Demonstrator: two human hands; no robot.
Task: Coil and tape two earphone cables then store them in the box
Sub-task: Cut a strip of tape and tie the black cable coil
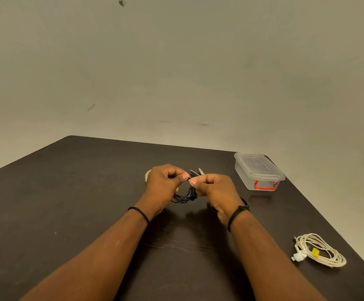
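A black earphone cable (184, 197) hangs as a small coil between my two hands, above the dark table (68, 203). My left hand (166, 183) pinches the top of the coil with thumb and forefinger. My right hand (213, 190) pinches the same spot from the other side. A white earphone cable (322, 250) lies coiled at the table's right edge, bound with a yellow strip of tape. The clear plastic box (258, 170) with a red latch stands shut at the far right.
Scissors' blades (197, 172) show just behind my fingers. A roll of tape (147, 175) peeks out behind my left hand, mostly hidden. The table's right edge runs close to the white coil. A bare wall rises beyond the table.
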